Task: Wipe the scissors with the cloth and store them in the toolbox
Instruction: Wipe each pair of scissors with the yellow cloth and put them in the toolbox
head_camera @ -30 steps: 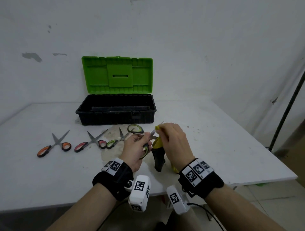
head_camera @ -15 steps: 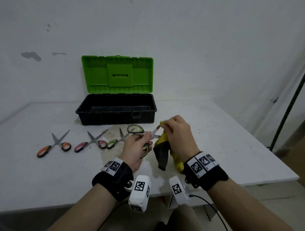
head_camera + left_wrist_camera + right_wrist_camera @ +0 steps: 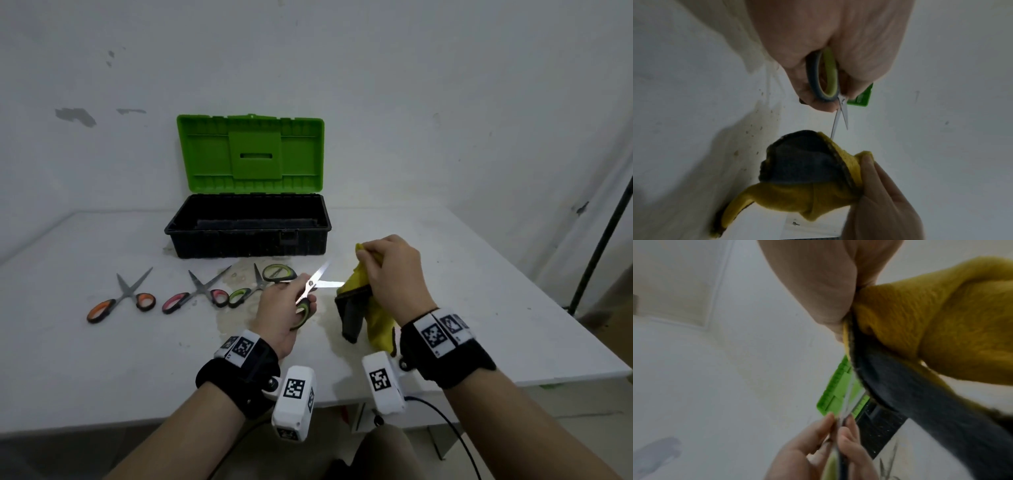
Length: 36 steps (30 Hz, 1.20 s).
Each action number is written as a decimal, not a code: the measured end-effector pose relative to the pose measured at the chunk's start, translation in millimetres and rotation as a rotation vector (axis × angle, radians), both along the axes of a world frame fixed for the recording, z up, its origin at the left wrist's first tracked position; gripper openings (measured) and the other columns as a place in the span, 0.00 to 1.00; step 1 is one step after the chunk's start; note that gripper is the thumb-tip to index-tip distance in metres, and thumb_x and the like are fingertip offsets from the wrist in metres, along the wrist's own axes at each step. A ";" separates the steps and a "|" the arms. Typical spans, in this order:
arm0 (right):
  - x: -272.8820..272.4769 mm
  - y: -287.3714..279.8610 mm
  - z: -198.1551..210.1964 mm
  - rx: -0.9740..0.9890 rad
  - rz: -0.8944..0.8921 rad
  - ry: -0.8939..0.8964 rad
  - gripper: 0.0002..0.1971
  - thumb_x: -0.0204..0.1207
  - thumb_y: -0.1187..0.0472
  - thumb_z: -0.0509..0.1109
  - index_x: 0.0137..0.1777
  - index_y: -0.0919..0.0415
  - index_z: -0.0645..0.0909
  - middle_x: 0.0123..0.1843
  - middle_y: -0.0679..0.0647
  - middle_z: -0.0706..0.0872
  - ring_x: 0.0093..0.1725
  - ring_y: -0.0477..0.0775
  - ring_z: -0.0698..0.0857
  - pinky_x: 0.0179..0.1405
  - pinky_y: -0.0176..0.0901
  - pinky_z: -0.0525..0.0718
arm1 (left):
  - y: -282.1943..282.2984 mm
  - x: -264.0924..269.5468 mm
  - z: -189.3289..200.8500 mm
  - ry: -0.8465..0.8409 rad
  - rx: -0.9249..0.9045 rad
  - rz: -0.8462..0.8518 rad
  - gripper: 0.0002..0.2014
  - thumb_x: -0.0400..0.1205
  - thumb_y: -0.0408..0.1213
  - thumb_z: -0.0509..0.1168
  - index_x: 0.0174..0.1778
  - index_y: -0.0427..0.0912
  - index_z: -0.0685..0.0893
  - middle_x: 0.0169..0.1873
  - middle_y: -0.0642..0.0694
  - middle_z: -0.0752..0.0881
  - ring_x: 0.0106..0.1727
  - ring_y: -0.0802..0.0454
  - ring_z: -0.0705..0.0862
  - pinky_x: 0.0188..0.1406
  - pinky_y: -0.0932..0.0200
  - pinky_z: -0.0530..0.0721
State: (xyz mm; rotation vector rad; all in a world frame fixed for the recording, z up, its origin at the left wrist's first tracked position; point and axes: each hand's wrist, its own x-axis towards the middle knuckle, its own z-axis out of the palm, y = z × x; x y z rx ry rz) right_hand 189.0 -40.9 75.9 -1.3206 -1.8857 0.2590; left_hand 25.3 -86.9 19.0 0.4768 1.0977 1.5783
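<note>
the green-handled scissors [image 3: 310,291] sit in the left hand [image 3: 281,313], fingers curled round the handle, blades parted and pointing toward 1 and 3 o'clock above the table [image 3: 479,291]. at 3 o'clock of the blades, just apart from the tips, the yellow and grey cloth [image 3: 363,308] hangs bunched from the right hand [image 3: 394,274], which pinches it. at 11 o'clock stands the toolbox [image 3: 246,233], its green lid [image 3: 251,154] upright. at 9 o'clock three more scissors lie in a row: green [image 3: 253,287], pink [image 3: 198,294], orange [image 3: 123,301].
</note>
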 end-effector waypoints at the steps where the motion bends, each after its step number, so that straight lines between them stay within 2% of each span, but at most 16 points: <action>1: -0.6 -7.3 3.4 0.008 0.015 -0.009 0.10 0.81 0.58 0.68 0.54 0.60 0.89 0.47 0.51 0.81 0.46 0.48 0.78 0.48 0.33 0.70 | 0.9 -2.3 1.3 -0.037 -0.018 0.014 0.06 0.81 0.33 0.70 0.43 0.33 0.87 0.38 0.40 0.82 0.28 0.52 0.81 0.27 0.62 0.83; 4: -11.0 -26.1 6.9 0.035 0.107 -0.049 0.09 0.81 0.58 0.68 0.53 0.59 0.89 0.48 0.52 0.82 0.45 0.48 0.78 0.47 0.35 0.74 | 0.6 -2.9 0.7 -0.033 -0.019 0.026 0.09 0.84 0.36 0.68 0.46 0.33 0.89 0.36 0.41 0.85 0.30 0.52 0.82 0.30 0.61 0.85; 8: -34.7 -29.5 -4.4 0.048 0.176 -0.156 0.07 0.80 0.58 0.68 0.49 0.59 0.86 0.47 0.53 0.82 0.47 0.53 0.81 0.49 0.46 0.81 | -4.3 5.7 -3.2 0.141 0.048 -0.050 0.14 0.88 0.39 0.63 0.53 0.31 0.89 0.41 0.36 0.91 0.38 0.46 0.89 0.36 0.57 0.87; 10: -42.2 -28.6 -15.8 0.052 0.189 -0.199 0.09 0.81 0.57 0.68 0.46 0.60 0.87 0.46 0.54 0.82 0.48 0.55 0.81 0.48 0.50 0.81 | -6.5 8.6 -2.4 0.200 0.057 -0.041 0.15 0.88 0.40 0.62 0.51 0.33 0.89 0.40 0.37 0.92 0.41 0.45 0.91 0.36 0.56 0.88; 13: -44.8 -35.0 -31.0 0.176 0.155 -0.300 0.09 0.80 0.53 0.68 0.48 0.54 0.88 0.47 0.53 0.83 0.47 0.57 0.79 0.43 0.51 0.82 | -8.8 6.1 -0.8 0.212 0.063 0.009 0.14 0.88 0.39 0.62 0.47 0.33 0.88 0.35 0.40 0.90 0.38 0.48 0.89 0.32 0.58 0.86; 17: -41.0 -41.4 -38.7 0.195 0.177 -0.322 0.11 0.81 0.57 0.67 0.61 0.50 0.81 0.51 0.54 0.80 0.46 0.58 0.77 0.39 0.48 0.81 | -10.1 3.2 1.2 0.188 0.069 0.035 0.16 0.87 0.41 0.64 0.51 0.29 0.88 0.47 0.25 0.89 0.48 0.37 0.88 0.53 0.39 0.88; 20: -38.5 -39.8 -36.4 0.154 0.234 -0.260 0.12 0.79 0.62 0.68 0.62 0.55 0.81 0.51 0.55 0.80 0.49 0.59 0.77 0.42 0.48 0.82 | -9.5 3.7 2.0 0.226 0.095 0.024 0.16 0.87 0.41 0.64 0.51 0.31 0.89 0.50 0.25 0.89 0.53 0.31 0.89 0.59 0.34 0.87; 23: -37.7 -39.1 -32.4 0.185 0.280 -0.257 0.11 0.76 0.64 0.69 0.58 0.58 0.82 0.48 0.56 0.80 0.47 0.59 0.77 0.42 0.49 0.82 | -7.7 1.6 0.6 0.291 0.117 0.026 0.16 0.87 0.42 0.64 0.49 0.32 0.90 0.45 0.29 0.90 0.47 0.35 0.89 0.53 0.39 0.88; 25: -37.3 -41.3 -33.5 0.194 0.310 -0.293 0.11 0.77 0.61 0.65 0.57 0.58 0.82 0.47 0.55 0.80 0.45 0.58 0.77 0.41 0.50 0.81 | -7.8 0.2 0.3 0.294 0.123 0.029 0.15 0.87 0.42 0.64 0.44 0.34 0.89 0.34 0.37 0.88 0.36 0.46 0.87 0.39 0.48 0.89; 27: -35.9 -43.7 -37.9 0.194 0.335 -0.336 0.11 0.79 0.60 0.62 0.57 0.56 0.84 0.46 0.55 0.80 0.43 0.57 0.77 0.40 0.52 0.81 | -8.5 -0.7 -1.0 0.288 0.125 0.027 0.15 0.87 0.41 0.64 0.39 0.38 0.87 0.24 0.49 0.83 0.23 0.57 0.80 0.24 0.63 0.80; 28: -34.5 -44.0 -38.6 0.177 0.343 -0.334 0.11 0.81 0.62 0.63 0.58 0.55 0.84 0.46 0.54 0.80 0.43 0.57 0.77 0.41 0.53 0.81 | -8.3 -1.3 -2.4 0.307 0.121 0.023 0.14 0.87 0.40 0.64 0.38 0.39 0.87 0.21 0.52 0.82 0.21 0.59 0.78 0.21 0.66 0.76; 29: -33.0 -43.7 -37.0 0.144 0.344 -0.308 0.10 0.82 0.62 0.64 0.58 0.56 0.85 0.46 0.54 0.80 0.45 0.56 0.78 0.44 0.52 0.81 | -8.2 -1.8 -3.8 0.336 0.121 0.019 0.15 0.87 0.41 0.64 0.38 0.38 0.87 0.22 0.51 0.82 0.22 0.58 0.78 0.22 0.65 0.78; 32: -29.0 -36.6 -24.6 0.075 0.305 -0.195 0.12 0.84 0.57 0.63 0.59 0.58 0.86 0.47 0.54 0.83 0.49 0.53 0.80 0.52 0.43 0.80 | -7.8 0.0 -5.5 0.350 0.149 0.011 0.16 0.87 0.42 0.65 0.41 0.34 0.89 0.33 0.36 0.89 0.36 0.44 0.87 0.41 0.48 0.88; 33: -29.0 -34.2 -21.2 0.074 0.289 -0.180 0.12 0.84 0.57 0.64 0.59 0.58 0.87 0.47 0.54 0.84 0.49 0.52 0.80 0.52 0.42 0.80 | -8.2 1.7 -4.8 0.348 0.153 0.003 0.16 0.87 0.41 0.64 0.41 0.34 0.89 0.34 0.36 0.89 0.36 0.43 0.87 0.40 0.49 0.88; 35: -30.8 -33.2 -19.8 0.069 0.266 -0.171 0.12 0.83 0.56 0.66 0.57 0.60 0.88 0.45 0.54 0.84 0.47 0.52 0.81 0.50 0.44 0.81 | -9.5 4.6 -1.5 0.343 0.172 -0.005 0.16 0.88 0.41 0.63 0.40 0.36 0.88 0.31 0.42 0.88 0.31 0.50 0.85 0.29 0.60 0.84; 36: -32.0 -33.8 -21.9 0.072 0.258 -0.169 0.12 0.83 0.56 0.66 0.57 0.60 0.88 0.44 0.54 0.83 0.46 0.52 0.81 0.49 0.44 0.81 | -10.0 6.0 0.0 0.336 0.172 -0.009 0.17 0.88 0.42 0.62 0.39 0.36 0.88 0.31 0.42 0.88 0.31 0.52 0.86 0.28 0.62 0.83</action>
